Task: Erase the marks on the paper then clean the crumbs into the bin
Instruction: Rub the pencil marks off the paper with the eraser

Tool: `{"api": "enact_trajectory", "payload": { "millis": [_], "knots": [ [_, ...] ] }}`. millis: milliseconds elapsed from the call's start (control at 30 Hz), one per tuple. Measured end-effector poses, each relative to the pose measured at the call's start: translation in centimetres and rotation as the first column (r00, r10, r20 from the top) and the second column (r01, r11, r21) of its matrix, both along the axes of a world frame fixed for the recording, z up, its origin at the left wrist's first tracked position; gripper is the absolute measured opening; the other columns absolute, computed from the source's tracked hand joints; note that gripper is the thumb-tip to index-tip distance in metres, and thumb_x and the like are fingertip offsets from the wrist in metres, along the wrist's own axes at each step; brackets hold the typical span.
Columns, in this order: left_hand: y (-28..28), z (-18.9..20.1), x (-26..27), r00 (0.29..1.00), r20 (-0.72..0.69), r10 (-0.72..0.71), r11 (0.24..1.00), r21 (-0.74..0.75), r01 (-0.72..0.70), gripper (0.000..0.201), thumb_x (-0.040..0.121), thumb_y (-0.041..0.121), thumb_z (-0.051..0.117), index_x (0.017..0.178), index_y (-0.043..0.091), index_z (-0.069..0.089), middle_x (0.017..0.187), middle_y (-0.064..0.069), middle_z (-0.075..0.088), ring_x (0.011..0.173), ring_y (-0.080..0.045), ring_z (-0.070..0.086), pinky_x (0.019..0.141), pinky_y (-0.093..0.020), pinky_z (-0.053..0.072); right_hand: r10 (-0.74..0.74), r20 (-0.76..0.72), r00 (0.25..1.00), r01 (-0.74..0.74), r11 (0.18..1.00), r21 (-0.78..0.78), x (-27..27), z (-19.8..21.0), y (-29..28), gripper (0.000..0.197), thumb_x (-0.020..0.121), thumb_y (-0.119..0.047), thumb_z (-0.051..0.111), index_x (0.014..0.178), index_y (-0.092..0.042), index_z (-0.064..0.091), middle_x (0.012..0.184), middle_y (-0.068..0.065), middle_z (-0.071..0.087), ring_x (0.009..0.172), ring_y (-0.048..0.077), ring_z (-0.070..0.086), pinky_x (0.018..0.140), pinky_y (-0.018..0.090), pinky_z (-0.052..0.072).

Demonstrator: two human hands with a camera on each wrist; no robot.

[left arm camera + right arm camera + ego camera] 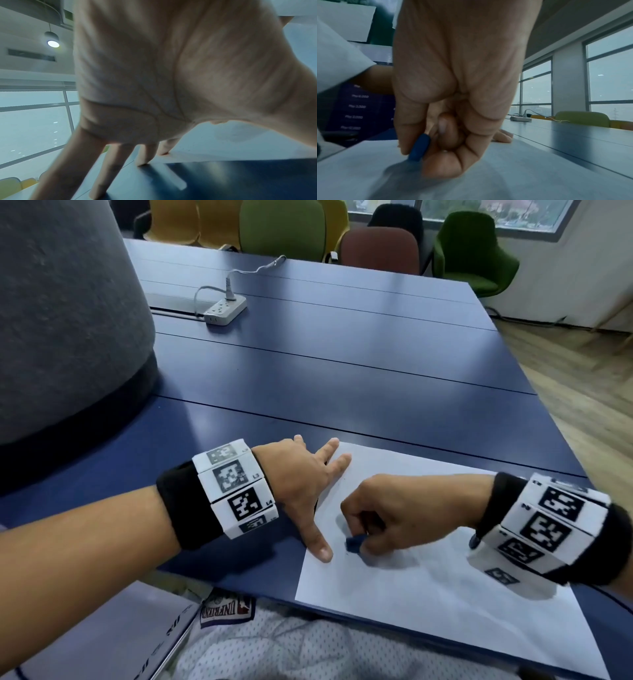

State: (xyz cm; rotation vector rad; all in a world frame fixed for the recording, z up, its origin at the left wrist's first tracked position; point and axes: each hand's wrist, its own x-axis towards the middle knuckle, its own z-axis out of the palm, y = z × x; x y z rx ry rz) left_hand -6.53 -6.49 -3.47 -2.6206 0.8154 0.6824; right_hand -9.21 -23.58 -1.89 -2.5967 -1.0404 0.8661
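A white sheet of paper (442,587) lies at the near edge of the blue table (342,378). My left hand (308,484) rests spread on the paper's left edge, fingers straight, thumb on the sheet; the left wrist view shows the fingertips (142,161) pressing at the paper's (240,148) edge. My right hand (394,515) pinches a small blue eraser (354,543) and holds its end against the paper near the left thumb. In the right wrist view the eraser (419,146) sits between thumb and curled fingers, touching the sheet (488,182). Any marks or crumbs are too faint to make out.
A large grey cylindrical bin (65,330) stands on the table at the left. A white power strip (226,309) with a cable lies farther back. Green, yellow and brown chairs (284,227) line the far side. A dark box (96,638) sits below the table's near edge.
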Motion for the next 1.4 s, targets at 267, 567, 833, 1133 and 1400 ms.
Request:
{"api": "enact_trajectory", "payload": {
  "millis": [267,567,833,1133,1400],
  "knots": [
    [0.0,0.1,-0.1,1.0,0.006,0.006,1.0,-0.004,-0.006,0.15,0.043,0.092,0.063,0.152,0.031,-0.019,0.161,0.005,-0.023,0.145,-0.048,0.01,0.112,-0.045,0.03,0.024,0.009,1.0,-0.024,1.0,0.015,-0.7,-0.2,0.0,0.014,0.081,-0.024,0.07,0.079,-0.014,0.06,0.063,-0.008,0.054,0.053,0.009,0.047,0.053,0.02,0.041],
    [0.1,0.5,0.0,1.0,0.016,-0.007,0.998,-0.056,0.008,0.142,0.045,0.091,0.064,0.154,0.027,-0.001,0.165,0.0,-0.006,0.14,-0.047,0.027,0.104,-0.045,0.037,-0.165,0.125,0.978,0.146,0.978,0.146,0.8,-0.8,-1.5,0.021,0.082,-0.03,0.069,0.097,-0.027,0.054,0.066,-0.008,0.06,0.059,0.003,0.053,0.057,0.018,0.041],
    [0.0,0.7,-0.6,0.988,0.028,-0.15,0.98,-0.127,0.153,0.123,0.059,0.085,0.064,0.151,0.018,0.019,0.161,0.001,0.013,0.143,-0.024,0.022,0.097,-0.044,0.045,-0.213,0.14,0.967,0.182,0.961,0.208,1.2,-0.8,-2.3,0.01,0.083,-0.018,0.068,0.089,-0.023,0.061,0.059,-0.008,0.056,0.052,0.005,0.051,0.054,0.017,0.04],
    [-0.2,0.3,-1.2,0.994,-0.014,-0.109,0.993,-0.054,0.108,0.152,0.04,0.09,0.066,0.155,0.021,-0.006,0.163,0.005,-0.012,0.149,-0.024,0.004,0.101,-0.063,0.038,-0.1,0.068,0.993,0.086,0.977,0.193,-0.8,-0.5,-1.3,0.008,0.084,-0.016,0.067,0.089,-0.02,0.062,0.055,-0.009,0.051,0.053,0.004,0.051,0.051,0.011,0.036],
    [-0.6,0.6,-1.4,0.995,-0.029,-0.101,0.995,-0.01,0.1,0.152,0.045,0.087,0.069,0.155,0.014,-0.007,0.163,0.0,-0.015,0.15,-0.026,0.0,0.104,-0.07,0.027,-0.044,0.056,0.997,0.032,0.98,0.197,-2.2,-0.5,-1.3,0.007,0.086,-0.018,0.064,0.09,-0.019,0.059,0.056,-0.009,0.052,0.055,0.007,0.051,0.053,0.012,0.035]
  ]
}}
